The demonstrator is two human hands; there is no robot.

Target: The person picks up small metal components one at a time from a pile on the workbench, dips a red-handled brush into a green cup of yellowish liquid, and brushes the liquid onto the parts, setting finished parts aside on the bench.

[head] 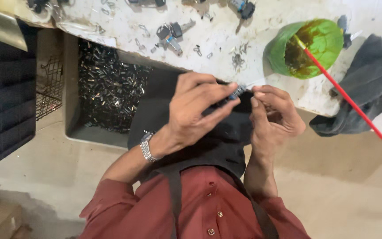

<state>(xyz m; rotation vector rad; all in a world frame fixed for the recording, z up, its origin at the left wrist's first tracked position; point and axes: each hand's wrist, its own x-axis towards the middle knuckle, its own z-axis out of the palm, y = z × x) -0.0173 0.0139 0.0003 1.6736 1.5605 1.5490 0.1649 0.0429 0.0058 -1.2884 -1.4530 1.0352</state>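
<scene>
Fingers hide most of the small dark metal part with a blue tip (234, 94) at frame centre; I cannot tell its full shape. My left hand (195, 110) pinches it closed, while my right hand (273, 116) touches its tip with curled fingers. Upper right I see one green plastic bowl (276, 53), one red stick (348, 101) and one grey cloth (370, 88). A bin of countless metal pieces (107, 88) sits left.
</scene>
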